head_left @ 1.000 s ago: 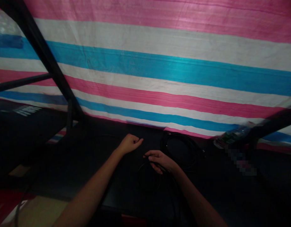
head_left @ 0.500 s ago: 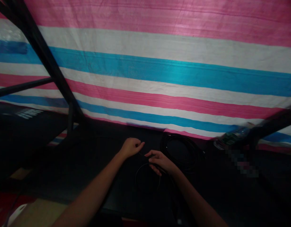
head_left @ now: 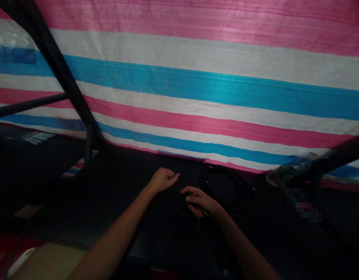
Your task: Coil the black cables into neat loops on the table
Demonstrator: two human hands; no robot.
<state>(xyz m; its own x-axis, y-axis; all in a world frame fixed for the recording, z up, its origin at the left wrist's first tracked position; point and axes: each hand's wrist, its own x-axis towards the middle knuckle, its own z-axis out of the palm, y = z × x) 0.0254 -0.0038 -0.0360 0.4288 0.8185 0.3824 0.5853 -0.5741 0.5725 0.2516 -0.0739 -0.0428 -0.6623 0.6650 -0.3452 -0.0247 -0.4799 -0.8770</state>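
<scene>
Right hand [head_left: 199, 201] of the person is curled around a thin black cable [head_left: 176, 217], thumb and lower fingers closing on it while the forefinger stretches out toward the left. Part of the cable hangs from this hand in a round loop, above or against a dark table [head_left: 150, 237]; the dim light hides whether the loop touches the surface. Just beside, a little farther from the body, is the left hand [head_left: 165, 179], its fingers folded inward and its thumb pointing to the right. Whether it pinches anything cannot be told. The two hands are near each other but apart.

Immediately behind the right hand, a larger coil of black cable [head_left: 242, 190] lies flat on the table. Farther right, a clear plastic bottle [head_left: 290, 171] with a green label lies tilted near a dark slanted bar [head_left: 342, 153]. Across the back hangs a sheet [head_left: 197, 87] striped in pink, white and blue. On the left, a black metal frame [head_left: 58, 72] slopes down in front of it, near a dark panel [head_left: 36, 155] with pale markings.
</scene>
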